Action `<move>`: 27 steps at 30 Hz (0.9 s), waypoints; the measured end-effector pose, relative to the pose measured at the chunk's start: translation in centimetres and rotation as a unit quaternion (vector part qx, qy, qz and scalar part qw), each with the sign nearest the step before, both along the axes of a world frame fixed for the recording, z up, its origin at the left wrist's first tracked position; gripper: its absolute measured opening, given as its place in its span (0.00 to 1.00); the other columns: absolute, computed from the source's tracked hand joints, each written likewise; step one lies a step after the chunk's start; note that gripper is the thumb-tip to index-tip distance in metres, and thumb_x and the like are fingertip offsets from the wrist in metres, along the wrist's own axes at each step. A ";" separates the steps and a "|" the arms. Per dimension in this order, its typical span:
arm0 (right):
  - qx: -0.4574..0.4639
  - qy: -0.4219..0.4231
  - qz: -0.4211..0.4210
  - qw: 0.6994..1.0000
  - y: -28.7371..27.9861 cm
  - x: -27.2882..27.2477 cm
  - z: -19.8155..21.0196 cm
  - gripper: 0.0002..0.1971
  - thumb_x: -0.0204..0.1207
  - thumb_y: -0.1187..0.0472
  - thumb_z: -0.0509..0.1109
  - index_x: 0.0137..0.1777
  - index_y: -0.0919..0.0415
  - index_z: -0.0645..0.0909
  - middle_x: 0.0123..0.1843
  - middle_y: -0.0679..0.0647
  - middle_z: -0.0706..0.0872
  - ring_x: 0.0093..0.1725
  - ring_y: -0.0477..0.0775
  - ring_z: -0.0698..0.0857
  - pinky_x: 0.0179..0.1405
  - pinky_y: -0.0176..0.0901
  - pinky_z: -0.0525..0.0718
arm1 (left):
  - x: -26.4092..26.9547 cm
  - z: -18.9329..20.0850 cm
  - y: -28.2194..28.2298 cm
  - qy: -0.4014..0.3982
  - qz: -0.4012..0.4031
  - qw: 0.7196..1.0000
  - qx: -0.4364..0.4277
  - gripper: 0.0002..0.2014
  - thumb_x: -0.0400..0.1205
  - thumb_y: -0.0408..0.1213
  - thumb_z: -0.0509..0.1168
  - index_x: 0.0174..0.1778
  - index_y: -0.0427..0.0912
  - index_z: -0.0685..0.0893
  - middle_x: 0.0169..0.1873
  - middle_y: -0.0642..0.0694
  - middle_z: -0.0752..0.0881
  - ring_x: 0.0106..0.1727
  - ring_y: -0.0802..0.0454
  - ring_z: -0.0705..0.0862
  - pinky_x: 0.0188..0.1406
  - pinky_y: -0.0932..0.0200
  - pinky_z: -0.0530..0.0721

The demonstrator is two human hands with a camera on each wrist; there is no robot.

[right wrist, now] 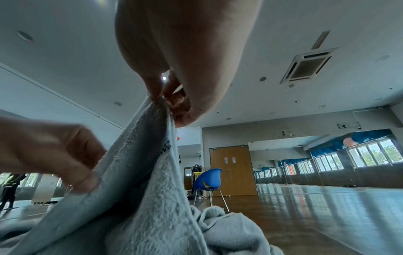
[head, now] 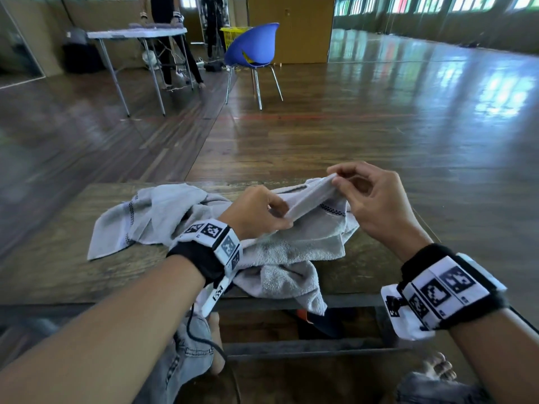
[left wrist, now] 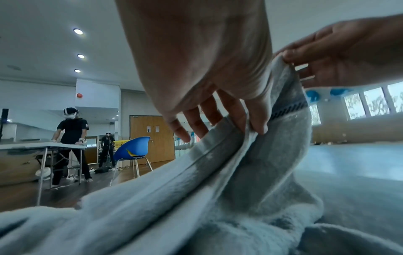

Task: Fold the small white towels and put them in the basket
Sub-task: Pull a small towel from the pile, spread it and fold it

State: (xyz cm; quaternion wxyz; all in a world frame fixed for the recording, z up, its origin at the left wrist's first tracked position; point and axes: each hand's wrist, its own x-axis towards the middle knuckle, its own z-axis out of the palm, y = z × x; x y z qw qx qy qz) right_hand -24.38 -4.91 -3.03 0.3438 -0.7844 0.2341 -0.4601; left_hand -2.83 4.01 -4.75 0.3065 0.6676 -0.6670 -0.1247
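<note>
A crumpled white towel (head: 291, 249) with a dark dashed stripe lies on a low wooden table (head: 58, 243). My left hand (head: 262, 214) pinches the towel's hem, and my right hand (head: 350, 185) pinches the same hem farther right and higher, so the edge is stretched between them above the table. The left wrist view has my left hand (left wrist: 250, 127) gripping the hem of the towel (left wrist: 250, 181). In the right wrist view my right hand (right wrist: 167, 103) pinches the top edge of the towel (right wrist: 141, 172). A second white towel (head: 151, 217) lies bunched to the left. No basket near me is in view.
Part of the towel hangs over the table's near edge above my knees. Beyond the table lies wooden floor with a blue chair (head: 256, 51), a yellow crate (head: 233, 36) behind it, and a folding table (head: 137, 33) with a person standing at it.
</note>
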 end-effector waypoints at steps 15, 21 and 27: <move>0.006 0.006 -0.162 0.987 -2.5 -3.4 5.8 0.08 0.81 0.62 0.74 0.51 0.47 0.90 0.42 0.39 0.89 0.38 0.30 0.84 0.41 0.24 0.83 | 6.6 8.5 3.1 -0.144 0.098 0.985 -0.016 0.07 0.76 0.38 0.76 0.45 0.39 0.95 0.29 0.46 0.90 0.29 0.53 0.83 0.28 0.69 0.78; 0.030 0.004 -0.194 0.980 -4.3 -3.8 8.0 0.10 0.81 0.63 0.73 0.43 0.46 0.89 0.41 0.46 0.89 0.38 0.45 0.85 0.39 0.40 0.84 | 7.8 12.3 3.5 -0.182 0.109 0.975 -0.071 0.08 0.76 0.37 0.72 0.45 0.40 0.95 0.28 0.44 0.89 0.31 0.48 0.84 0.38 0.57 0.82; 0.075 0.009 -0.188 0.979 -5.9 -3.6 9.7 0.11 0.83 0.65 0.71 0.41 0.49 0.85 0.42 0.54 0.90 0.30 0.46 0.91 0.36 0.43 0.91 | 8.0 14.8 3.3 -0.229 0.125 0.964 -0.050 0.08 0.76 0.33 0.66 0.40 0.39 0.91 0.33 0.39 0.87 0.39 0.37 0.85 0.46 0.41 0.86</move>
